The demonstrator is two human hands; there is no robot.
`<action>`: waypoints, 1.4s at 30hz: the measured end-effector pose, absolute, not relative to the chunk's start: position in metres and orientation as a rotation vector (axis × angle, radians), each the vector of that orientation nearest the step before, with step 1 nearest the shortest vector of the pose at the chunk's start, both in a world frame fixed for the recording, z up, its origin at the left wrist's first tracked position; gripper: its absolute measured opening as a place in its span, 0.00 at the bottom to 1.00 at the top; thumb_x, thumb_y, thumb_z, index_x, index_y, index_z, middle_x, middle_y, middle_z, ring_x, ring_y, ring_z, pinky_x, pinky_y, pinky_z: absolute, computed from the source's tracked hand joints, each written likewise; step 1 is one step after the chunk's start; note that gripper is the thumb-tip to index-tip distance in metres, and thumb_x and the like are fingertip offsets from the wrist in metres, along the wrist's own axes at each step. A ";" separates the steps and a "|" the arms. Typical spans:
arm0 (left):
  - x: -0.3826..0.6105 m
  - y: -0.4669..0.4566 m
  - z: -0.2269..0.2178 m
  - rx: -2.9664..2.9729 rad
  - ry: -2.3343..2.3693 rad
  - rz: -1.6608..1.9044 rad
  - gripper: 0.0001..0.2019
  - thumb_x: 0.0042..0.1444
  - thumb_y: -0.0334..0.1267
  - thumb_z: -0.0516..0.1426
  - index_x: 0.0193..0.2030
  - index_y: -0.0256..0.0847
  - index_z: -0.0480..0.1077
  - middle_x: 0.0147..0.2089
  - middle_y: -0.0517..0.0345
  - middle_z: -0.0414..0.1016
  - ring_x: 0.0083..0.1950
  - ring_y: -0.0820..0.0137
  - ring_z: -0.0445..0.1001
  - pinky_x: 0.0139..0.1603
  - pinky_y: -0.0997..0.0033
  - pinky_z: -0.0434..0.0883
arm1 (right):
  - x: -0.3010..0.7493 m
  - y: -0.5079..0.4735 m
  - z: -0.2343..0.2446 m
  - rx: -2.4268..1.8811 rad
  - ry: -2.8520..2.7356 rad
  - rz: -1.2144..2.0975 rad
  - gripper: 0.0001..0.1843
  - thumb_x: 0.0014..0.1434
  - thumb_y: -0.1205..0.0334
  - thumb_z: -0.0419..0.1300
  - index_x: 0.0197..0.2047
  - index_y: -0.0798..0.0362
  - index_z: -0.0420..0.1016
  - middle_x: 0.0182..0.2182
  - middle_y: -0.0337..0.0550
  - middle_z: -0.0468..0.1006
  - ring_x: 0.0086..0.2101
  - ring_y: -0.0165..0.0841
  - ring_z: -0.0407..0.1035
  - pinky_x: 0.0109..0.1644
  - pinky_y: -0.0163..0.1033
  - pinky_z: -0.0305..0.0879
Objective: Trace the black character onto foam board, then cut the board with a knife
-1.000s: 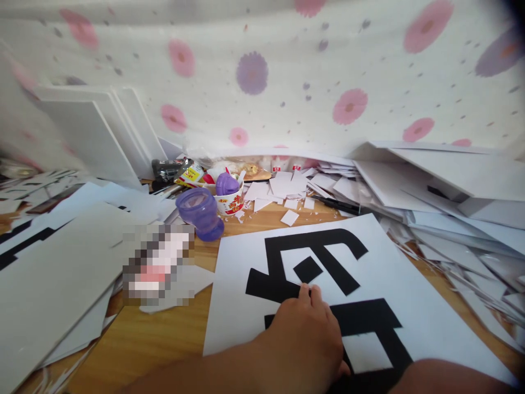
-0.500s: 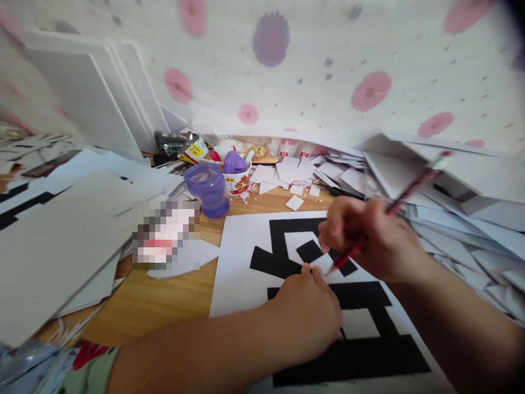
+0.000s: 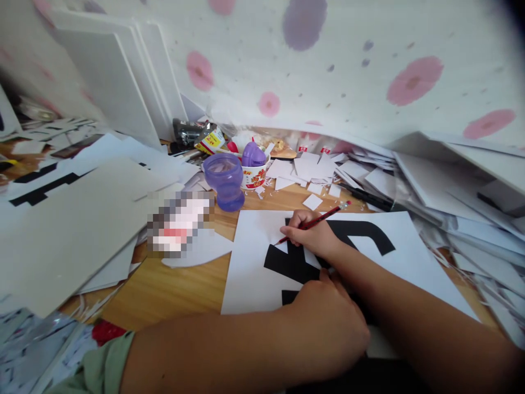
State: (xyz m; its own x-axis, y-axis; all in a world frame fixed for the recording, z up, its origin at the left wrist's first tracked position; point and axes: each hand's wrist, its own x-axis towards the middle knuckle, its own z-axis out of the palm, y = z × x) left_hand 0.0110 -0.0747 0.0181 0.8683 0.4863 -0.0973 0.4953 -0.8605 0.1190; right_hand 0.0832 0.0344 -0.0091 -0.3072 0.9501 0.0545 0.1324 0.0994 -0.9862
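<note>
My right hand (image 3: 309, 232) is closed round a dark red pencil (image 3: 326, 216) with an eraser at its end. The pencil tip touches down at the upper left corner of a black cutout (image 3: 289, 265), shaped like strokes of a written character. This cutout lies on a large white sheet (image 3: 248, 268). Just below the right hand, my left hand (image 3: 332, 312) is curled, its fingertips pressing the cutout down. Most of its fingers are hidden behind the back of the hand. Both forearms cover the lower part of the cutout.
A purple cup (image 3: 225, 180) and a paper food tub (image 3: 256, 172) stand behind the sheet. A blurred-out item (image 3: 180, 224) lies left, near stacked boards (image 3: 82, 230). White scraps (image 3: 307, 167) and a black pen-like tool (image 3: 365, 196) lie at the back; offcuts (image 3: 488, 262) pile up right.
My right hand has come down and left with the pencil, from above the cutout to its upper left corner. The view has shifted; my left hand stays on the cutout.
</note>
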 end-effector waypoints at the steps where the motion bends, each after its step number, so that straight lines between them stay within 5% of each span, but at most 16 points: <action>1: 0.012 -0.074 0.019 2.888 0.759 -0.123 0.21 0.57 0.46 0.56 0.49 0.28 0.74 0.52 0.26 0.71 0.47 0.44 0.73 0.31 0.56 0.72 | 0.082 0.034 -0.010 -1.110 -1.603 1.292 0.19 0.46 0.54 0.67 0.19 0.51 0.61 0.14 0.35 0.70 0.16 0.25 0.62 0.20 0.32 0.58; 14: 0.010 -0.072 0.029 2.918 0.707 -0.151 0.16 0.59 0.44 0.55 0.42 0.32 0.77 0.41 0.36 0.76 0.36 0.57 0.74 0.29 0.62 0.71 | 0.079 0.034 -0.010 -1.146 -1.736 1.206 0.18 0.48 0.56 0.65 0.19 0.51 0.60 0.16 0.36 0.71 0.18 0.27 0.64 0.20 0.31 0.58; 36: 0.009 -0.073 0.028 2.959 0.726 -0.125 0.20 0.60 0.42 0.53 0.50 0.26 0.73 0.52 0.26 0.71 0.49 0.43 0.73 0.36 0.54 0.72 | 0.087 0.038 -0.013 -1.066 -1.692 1.274 0.16 0.47 0.61 0.62 0.18 0.51 0.57 0.14 0.32 0.65 0.17 0.25 0.60 0.21 0.32 0.56; 42: 0.010 -0.073 0.024 2.994 0.719 -0.086 0.21 0.59 0.45 0.54 0.49 0.26 0.73 0.50 0.27 0.73 0.47 0.46 0.74 0.34 0.57 0.73 | 0.089 0.041 -0.015 -1.057 -1.674 1.297 0.15 0.46 0.62 0.62 0.17 0.51 0.58 0.13 0.32 0.65 0.17 0.25 0.61 0.20 0.31 0.55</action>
State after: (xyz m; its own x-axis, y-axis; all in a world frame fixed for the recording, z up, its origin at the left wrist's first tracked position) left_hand 0.0099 -0.0734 0.0242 0.8895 0.4518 -0.0683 0.4552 -0.8892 0.0465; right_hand 0.0892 0.0410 -0.0153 -0.3726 0.9249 0.0757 0.1582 0.1437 -0.9769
